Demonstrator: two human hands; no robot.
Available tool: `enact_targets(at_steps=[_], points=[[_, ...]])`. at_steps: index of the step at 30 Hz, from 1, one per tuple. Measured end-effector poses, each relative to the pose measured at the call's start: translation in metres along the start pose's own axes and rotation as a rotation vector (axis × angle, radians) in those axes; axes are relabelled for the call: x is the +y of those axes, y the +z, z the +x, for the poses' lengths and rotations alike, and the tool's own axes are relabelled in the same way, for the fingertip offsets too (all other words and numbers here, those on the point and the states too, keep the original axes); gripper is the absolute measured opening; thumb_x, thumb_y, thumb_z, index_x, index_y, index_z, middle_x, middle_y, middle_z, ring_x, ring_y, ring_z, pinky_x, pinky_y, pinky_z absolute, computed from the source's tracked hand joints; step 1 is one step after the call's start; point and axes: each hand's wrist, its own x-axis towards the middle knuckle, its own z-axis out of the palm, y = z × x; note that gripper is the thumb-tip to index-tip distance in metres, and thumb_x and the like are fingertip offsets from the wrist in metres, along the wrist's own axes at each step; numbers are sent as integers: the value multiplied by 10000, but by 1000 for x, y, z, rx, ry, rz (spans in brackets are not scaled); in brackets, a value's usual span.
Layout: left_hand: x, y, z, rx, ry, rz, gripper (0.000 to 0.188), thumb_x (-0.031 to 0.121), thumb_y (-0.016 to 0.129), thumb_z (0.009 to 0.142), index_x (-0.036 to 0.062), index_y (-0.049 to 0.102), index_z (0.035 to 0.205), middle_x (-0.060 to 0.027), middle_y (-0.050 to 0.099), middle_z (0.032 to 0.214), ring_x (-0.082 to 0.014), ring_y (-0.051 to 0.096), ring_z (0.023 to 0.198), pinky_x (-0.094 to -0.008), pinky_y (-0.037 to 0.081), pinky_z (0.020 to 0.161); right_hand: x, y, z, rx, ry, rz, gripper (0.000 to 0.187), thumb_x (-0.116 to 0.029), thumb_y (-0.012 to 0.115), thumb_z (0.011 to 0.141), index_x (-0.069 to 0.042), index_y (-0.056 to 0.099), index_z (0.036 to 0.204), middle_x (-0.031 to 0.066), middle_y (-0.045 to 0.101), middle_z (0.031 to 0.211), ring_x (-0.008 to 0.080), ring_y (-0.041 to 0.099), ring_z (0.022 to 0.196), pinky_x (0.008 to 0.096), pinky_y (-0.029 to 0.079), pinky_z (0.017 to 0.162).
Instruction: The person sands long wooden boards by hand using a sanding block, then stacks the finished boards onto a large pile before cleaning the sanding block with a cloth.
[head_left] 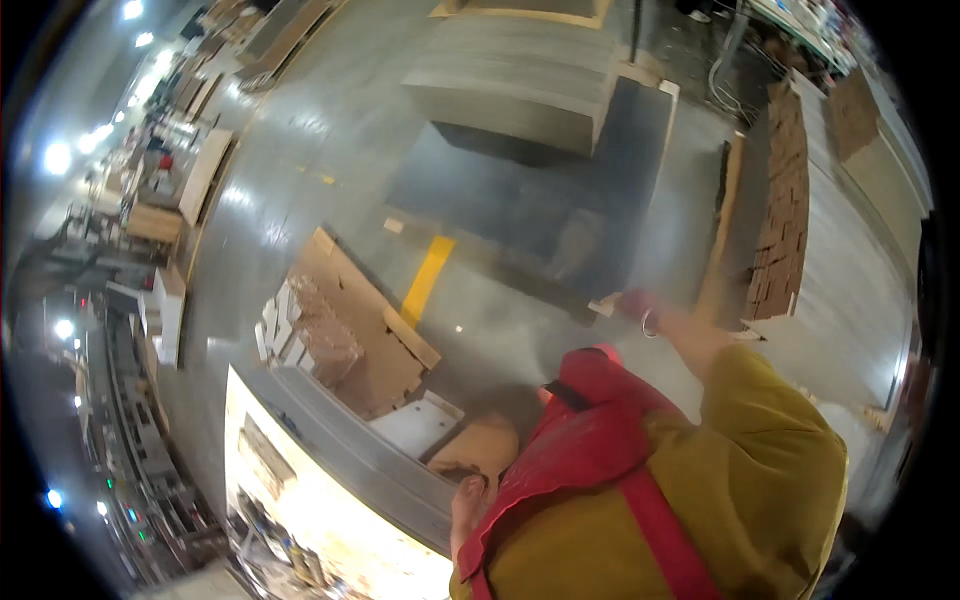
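Note:
My right hand (640, 306), blurred and reddish, with a pale band at the wrist, reaches out to the near right corner of a large dark flat panel (520, 215) low over the floor. A small pale piece (604, 304) shows at its fingertips; whether I grip it or only touch that corner, I cannot tell. Low in the picture, my left hand (468, 508) is beside the grey edge of a workbench (350, 440), close to a rounded brown piece (482, 445). Its fingers are partly hidden by my red apron (590, 420).
A stack of grey boards (510, 90) stands on the panel's far part. To the left lies a brown board (345, 300) with a wrapped bundle (310, 330). Stacked panels (835, 230) line the right side. Yellow tape (428, 280) marks the grey floor.

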Motion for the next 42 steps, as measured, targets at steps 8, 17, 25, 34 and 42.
enact_targets(at_steps=[8,17,25,34,42], points=[[46,-72,218,-144,184,249,393,367,534,915,37,615,1112,-169,641,1097,-325,589,1066,-389,444,905,52,32,-17,86,727,989,274,-303,593,858,-32,617,889,61,591,686,141,529,564,308,428,497],[160,-119,317,-154,68,208,302,254,574,925,41,587,1140,-47,650,954,-117,579,791,-258,466,673,-15,-6,139,62,487,771,271,-292,573,867,-48,589,984,65,595,730,157,543,581,301,452,514],[211,-170,454,-318,-268,19,223,200,511,923,65,628,1057,-54,644,863,-130,596,755,-274,476,676,-88,-27,259,47,692,757,252,-291,554,888,-54,573,974,35,569,708,134,526,569,275,429,491],[294,-238,725,-465,358,661,285,269,462,930,66,585,1088,-44,617,912,-158,581,815,-282,480,738,-134,-24,303,462,1055,1418,170,-278,559,909,-122,503,871,-17,457,634,83,401,472,222,303,413],[529,-230,848,-229,318,426,338,302,523,903,11,617,1047,-135,660,867,-244,610,780,-365,480,717,-59,7,335,521,1079,1479,265,-371,532,914,-106,531,914,11,474,621,133,431,476,260,342,425]])
